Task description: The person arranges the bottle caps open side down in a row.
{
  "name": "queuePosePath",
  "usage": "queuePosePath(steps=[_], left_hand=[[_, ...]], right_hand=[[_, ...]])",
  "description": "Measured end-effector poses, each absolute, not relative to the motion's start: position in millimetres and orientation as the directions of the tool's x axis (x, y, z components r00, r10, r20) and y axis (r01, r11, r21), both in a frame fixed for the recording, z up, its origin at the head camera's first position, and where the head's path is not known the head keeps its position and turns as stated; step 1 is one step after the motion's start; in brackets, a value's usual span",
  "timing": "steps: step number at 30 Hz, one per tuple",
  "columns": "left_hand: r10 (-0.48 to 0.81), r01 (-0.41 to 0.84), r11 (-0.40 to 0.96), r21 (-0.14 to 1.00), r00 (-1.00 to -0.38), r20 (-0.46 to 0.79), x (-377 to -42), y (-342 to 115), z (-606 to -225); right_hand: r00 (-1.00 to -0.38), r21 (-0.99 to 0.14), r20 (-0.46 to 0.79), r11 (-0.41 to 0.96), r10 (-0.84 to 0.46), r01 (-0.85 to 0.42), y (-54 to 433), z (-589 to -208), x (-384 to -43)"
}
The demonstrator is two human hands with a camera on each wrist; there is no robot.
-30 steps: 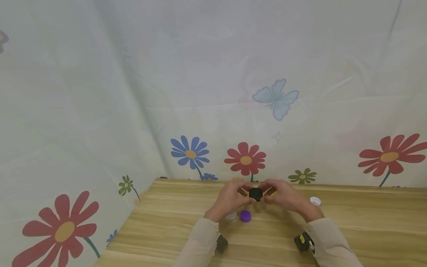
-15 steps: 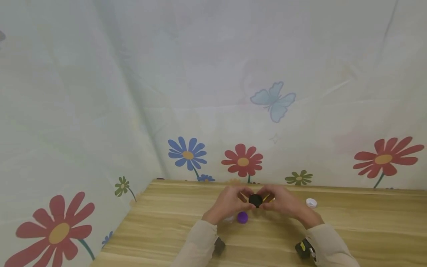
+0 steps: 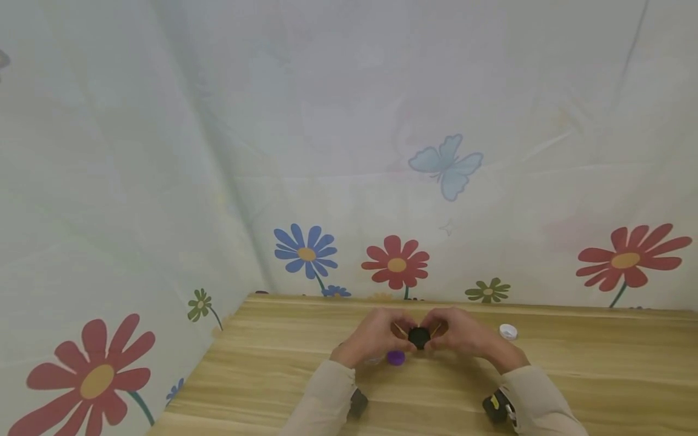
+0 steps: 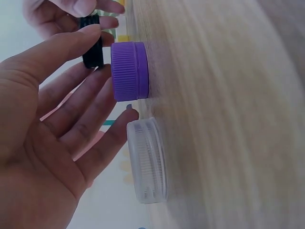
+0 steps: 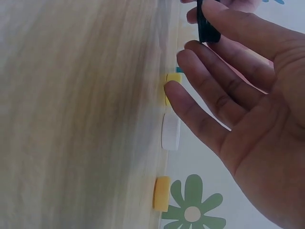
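Here, gripping a black cap [image 3: 420, 339] from opposite sides with left hand [image 3: 372, 336] and right hand [image 3: 462, 332], clamped on it by thumbs and fingers. Held above a wood-grain table [image 3: 272, 345], with a purple cap [image 4: 128, 71] near the left fingertips, a clear cap [image 4: 147, 162] by the left little finger, and a white cap [image 3: 508, 331] to the right of the right hand.

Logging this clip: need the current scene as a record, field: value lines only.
left grip: pinches black cap
right grip: pinches black cap from the opposite side
black cap: held off the table
purple cap: on table, beside clear cap, not touching
white cap: on table, right of right grip
yellow pieces: two, in right wrist view
backdrop: printed flowers, butterfly
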State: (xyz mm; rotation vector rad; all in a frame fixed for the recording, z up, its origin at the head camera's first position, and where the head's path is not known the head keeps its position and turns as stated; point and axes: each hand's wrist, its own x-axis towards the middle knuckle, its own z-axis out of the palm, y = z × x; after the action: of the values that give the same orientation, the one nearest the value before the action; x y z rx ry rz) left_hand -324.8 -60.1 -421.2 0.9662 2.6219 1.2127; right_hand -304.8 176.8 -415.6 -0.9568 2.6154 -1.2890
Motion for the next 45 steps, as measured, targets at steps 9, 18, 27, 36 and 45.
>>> queuePosePath(steps=[9, 18, 27, 36, 45], left_hand=[[0.595, 0.49, 0.5, 0.714, -0.793, 0.128, -321.3, -59.9, -419.4], [0.598, 0.467, 0.517, 0.717, -0.797, 0.088, -319.5, -60.1, -419.3], [0.603, 0.463, 0.528, 0.712, -0.795, 0.07, -318.8, -59.0, -419.5], [0.608, 0.487, 0.553, 0.676, -0.79, 0.071, -320.8, -57.3, -421.5], [0.615, 0.502, 0.561, 0.658, -0.785, 0.075, -320.5, -56.6, -422.3]], right_hand=[[-0.798, -0.761, 0.157, 0.444, -0.581, -0.473, 177.1, -417.1, -305.3], [-0.788, -0.754, 0.146, 0.449, -0.598, -0.48, 175.1, -416.8, -303.4], [-0.786, -0.754, 0.125, 0.457, -0.606, -0.472, 173.7, -416.8, -302.3], [-0.785, -0.76, 0.104, 0.46, -0.611, -0.459, 174.3, -418.9, -303.9], [-0.794, -0.748, 0.084, 0.489, -0.602, -0.449, 174.2, -419.6, -303.3]])
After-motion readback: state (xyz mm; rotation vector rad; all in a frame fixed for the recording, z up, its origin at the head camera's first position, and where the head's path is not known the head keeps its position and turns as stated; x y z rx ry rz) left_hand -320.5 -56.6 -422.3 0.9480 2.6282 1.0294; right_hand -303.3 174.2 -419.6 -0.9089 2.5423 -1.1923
